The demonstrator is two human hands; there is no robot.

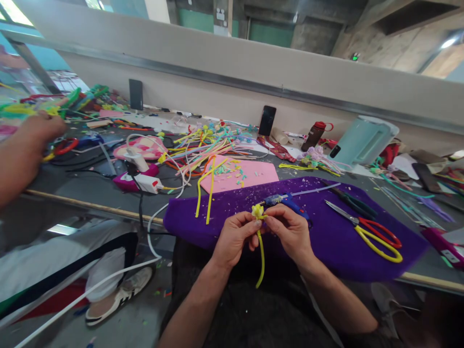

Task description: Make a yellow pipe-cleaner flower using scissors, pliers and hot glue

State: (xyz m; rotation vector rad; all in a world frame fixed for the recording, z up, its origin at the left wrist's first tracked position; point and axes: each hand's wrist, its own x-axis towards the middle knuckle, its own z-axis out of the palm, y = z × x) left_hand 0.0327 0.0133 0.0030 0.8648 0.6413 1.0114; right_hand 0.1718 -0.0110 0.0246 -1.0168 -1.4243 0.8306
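Note:
Between my two hands is a small yellow flower (257, 211) made of fuzzy pipe cleaner, its stem (261, 266) hanging down below my fingers. My left hand (235, 237) pinches the flower just under its head, thumb against fingers. My right hand (290, 229) pinches a bit of yellow at the flower's right side. Just behind my right hand lies a blue glue gun (295, 207) with a clear glue stick in it. Scissors (373, 232) with one red and one yellow handle rest on the purple mat (337, 261), beside dark-handled pliers (357, 203).
Two yellow pipe cleaners (210, 193) lie partly on a pink sheet (246, 176). Behind is a heap of coloured pipe cleaners (206, 142). A power strip (141, 179) with white cords stands left. A co-worker's hand (43, 130) works at far left. A phone (267, 121) leans upright.

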